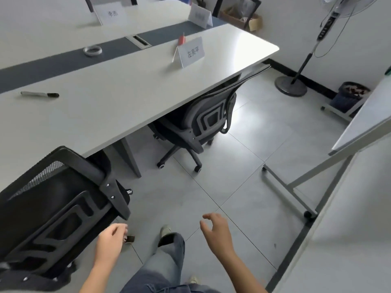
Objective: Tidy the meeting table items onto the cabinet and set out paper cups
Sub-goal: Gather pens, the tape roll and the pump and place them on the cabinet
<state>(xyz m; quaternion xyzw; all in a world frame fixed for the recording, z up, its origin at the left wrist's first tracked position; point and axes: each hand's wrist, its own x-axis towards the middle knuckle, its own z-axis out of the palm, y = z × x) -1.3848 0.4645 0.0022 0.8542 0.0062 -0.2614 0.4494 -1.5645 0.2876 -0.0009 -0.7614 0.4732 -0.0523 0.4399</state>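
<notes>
At the far left a black mesh chair (57, 208) stands with its back toward the camera, pushed partly under the edge of the long pale desk (118, 98). On the desk above it a marker pen (39, 94) lies flat, black cap to the right, well apart from everything else. Farther back, on the dark strip that runs along the middle of the desk, sits a roll of clear tape (92, 50), and behind it a white name card (110, 14) stands upright on the far half. Low in the view the left hand (111, 240) hangs just beside the near chair, fingers curled loosely inward and holding nothing. To its right a leg in blue jeans steps forward over the grey tiled floor (232, 157). The right hand (215, 230) hovers over the floor, fingers half spread and bent, empty. Up on the desk a second name card (191, 52) stands near the front edge with a small red flag (181, 40) just behind it, and a third card (200, 16) stands at the far end. A second chair (203, 119) is tucked under the desk's right end. Farther right stand a pedestal fan (300, 66), a dark waste bin (349, 96) and the tilted whiteboard (368, 115) on its wheeled frame.
</notes>
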